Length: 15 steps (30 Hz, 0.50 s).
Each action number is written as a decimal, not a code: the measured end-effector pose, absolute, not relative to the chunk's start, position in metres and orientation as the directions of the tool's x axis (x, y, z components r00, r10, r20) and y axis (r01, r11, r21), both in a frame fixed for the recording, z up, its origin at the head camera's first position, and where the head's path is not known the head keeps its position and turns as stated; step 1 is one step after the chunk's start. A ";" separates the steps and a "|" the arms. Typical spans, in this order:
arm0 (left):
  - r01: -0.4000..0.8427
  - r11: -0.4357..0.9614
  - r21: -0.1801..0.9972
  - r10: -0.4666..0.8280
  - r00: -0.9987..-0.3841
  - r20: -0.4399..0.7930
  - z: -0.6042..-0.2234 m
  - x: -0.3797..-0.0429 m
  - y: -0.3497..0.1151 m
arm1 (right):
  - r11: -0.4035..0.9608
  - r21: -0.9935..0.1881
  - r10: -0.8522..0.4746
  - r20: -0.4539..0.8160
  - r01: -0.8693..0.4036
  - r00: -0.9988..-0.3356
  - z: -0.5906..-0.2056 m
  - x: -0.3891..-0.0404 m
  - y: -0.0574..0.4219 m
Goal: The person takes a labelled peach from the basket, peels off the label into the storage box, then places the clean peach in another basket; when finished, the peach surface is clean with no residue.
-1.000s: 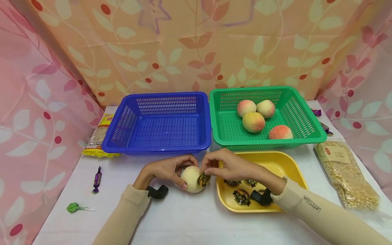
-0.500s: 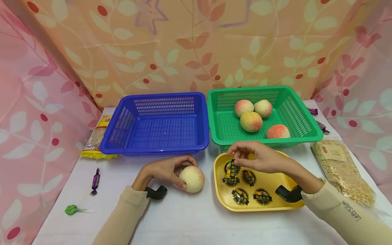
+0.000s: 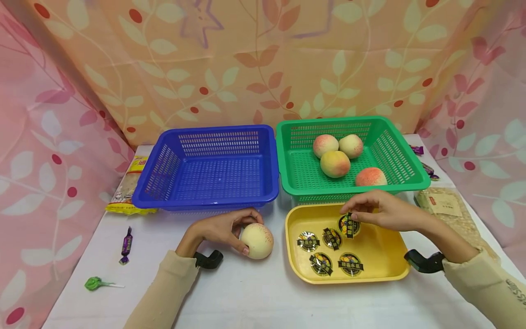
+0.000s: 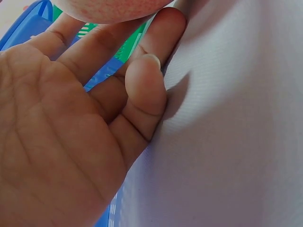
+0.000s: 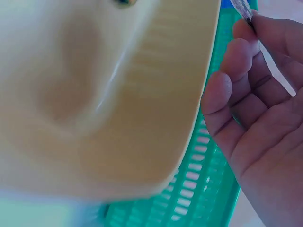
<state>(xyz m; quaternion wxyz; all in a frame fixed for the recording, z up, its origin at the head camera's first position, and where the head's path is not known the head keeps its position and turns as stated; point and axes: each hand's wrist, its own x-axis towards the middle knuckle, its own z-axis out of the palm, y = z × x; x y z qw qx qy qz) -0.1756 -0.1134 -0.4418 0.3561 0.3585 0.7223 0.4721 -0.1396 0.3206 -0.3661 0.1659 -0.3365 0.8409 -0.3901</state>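
My left hand (image 3: pixel 223 230) grips a pale peach (image 3: pixel 257 241) with reddish speckles, resting on the white cloth in front of the blue basket. In the left wrist view only the lower part of that peach (image 4: pixel 113 7) shows, above the fingers. Over the yellow tray (image 3: pixel 382 260), my right hand (image 3: pixel 384 212) pinches a round black label sticker (image 3: pixel 348 226) by its upper edge, between thumb and forefinger. Edge-on, the same sticker (image 5: pixel 243 9) appears at the top of the right wrist view. Several similar stickers (image 3: pixel 320 264) lie flat in the tray's left half.
The blue basket (image 3: pixel 205 203) stands behind my left hand. Beside it is a green basket (image 3: pixel 296 185) with several peaches (image 3: pixel 334 164). At left lie a lollipop (image 3: pixel 94 283), a wrapped candy (image 3: pixel 126 246) and a yellow packet (image 3: pixel 129 187); at right, a bag of kernels (image 3: pixel 448 210).
My right hand has moved away from the peach, rightward over the yellow tray, with the sticker still pinched. The left hand keeps its grip on the peach in the same place.
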 end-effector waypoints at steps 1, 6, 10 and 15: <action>0.181 0.294 0.939 0.855 -0.488 -0.174 -0.442 -0.176 -0.113 | 0.480 -0.767 -0.689 -0.029 -0.426 -0.724 -0.366 -0.139 0.324; 0.179 0.286 0.941 0.857 -0.486 -0.168 -0.443 -0.176 -0.114 | 0.519 -0.745 -0.677 -0.057 -0.420 -0.734 -0.370 -0.137 0.332; 0.182 0.291 0.939 0.857 -0.486 -0.171 -0.443 -0.176 -0.114 | 0.539 -0.721 -0.676 -0.063 -0.435 -0.734 -0.375 -0.135 0.336; 0.176 0.289 0.941 0.857 -0.485 -0.173 -0.443 -0.175 -0.113 | 0.576 -0.672 -0.674 -0.068 -0.466 -0.735 -0.378 -0.130 0.337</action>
